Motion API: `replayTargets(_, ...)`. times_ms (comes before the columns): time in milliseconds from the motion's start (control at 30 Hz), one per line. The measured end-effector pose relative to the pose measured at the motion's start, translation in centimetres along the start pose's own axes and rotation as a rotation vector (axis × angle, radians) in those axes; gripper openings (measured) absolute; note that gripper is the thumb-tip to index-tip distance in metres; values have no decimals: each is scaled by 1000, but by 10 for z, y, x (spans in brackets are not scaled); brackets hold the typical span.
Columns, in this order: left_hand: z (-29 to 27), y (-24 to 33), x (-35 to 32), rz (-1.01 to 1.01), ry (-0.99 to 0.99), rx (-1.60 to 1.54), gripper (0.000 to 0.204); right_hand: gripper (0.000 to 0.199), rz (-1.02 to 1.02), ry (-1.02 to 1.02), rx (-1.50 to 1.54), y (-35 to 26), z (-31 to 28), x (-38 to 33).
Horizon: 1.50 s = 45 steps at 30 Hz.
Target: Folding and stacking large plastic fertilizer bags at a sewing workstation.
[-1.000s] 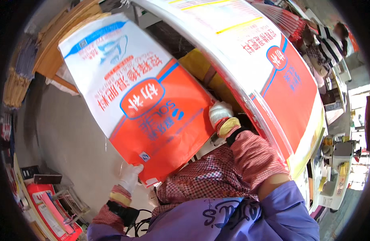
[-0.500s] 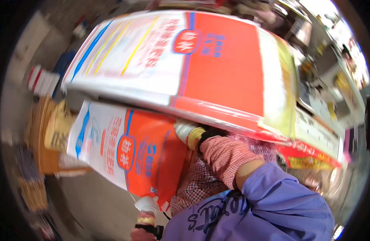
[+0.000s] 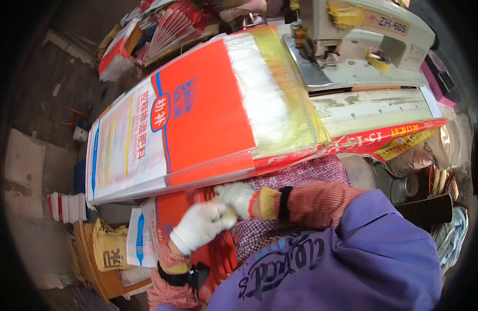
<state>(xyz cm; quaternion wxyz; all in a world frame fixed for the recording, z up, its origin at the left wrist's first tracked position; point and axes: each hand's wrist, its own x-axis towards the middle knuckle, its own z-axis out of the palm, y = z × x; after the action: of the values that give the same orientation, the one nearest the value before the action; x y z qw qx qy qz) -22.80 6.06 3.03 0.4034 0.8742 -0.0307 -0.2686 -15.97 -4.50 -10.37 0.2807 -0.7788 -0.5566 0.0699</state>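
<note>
"Where is the red-and-white bag (image 3: pixel 170 211)?"
"Below the bag stack (image 3: pixel 210 111), whose edge hides part of it."
"And the hands?"
"Left hand (image 3: pixel 200 226) and right hand (image 3: pixel 236 200) are close together over its red part; their grip cannot be told."
"Around them?"
"A yellow sack (image 3: pixel 107 242) at left, a sewing machine (image 3: pixel 376 33) beyond."

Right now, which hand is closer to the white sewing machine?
The right. The right hand is below and to the left of the white sewing machine; the left hand is lower and further left, so further away. Neither touches it.
</note>
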Motion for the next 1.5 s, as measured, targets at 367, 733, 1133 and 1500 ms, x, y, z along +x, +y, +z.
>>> replayTargets(367, -41, 67, 197, 237, 697, 948, 18, 30, 296, -218, -12, -22, -114, -99)
replayTargets(733, -21, 72, 163, 486, 676, 813, 10, 22, 588, 802, 883, 28, -151, -107)
replayTargets(1133, -45, 49, 192, 404, 690, 658, 10, 25, 613, 794, 1036, 22, -141, -119)
replayTargets(1500, 15, 72, 46, 757, 324, 1123, 14, 32, 843, 702, 1751, 29, -162, -85)
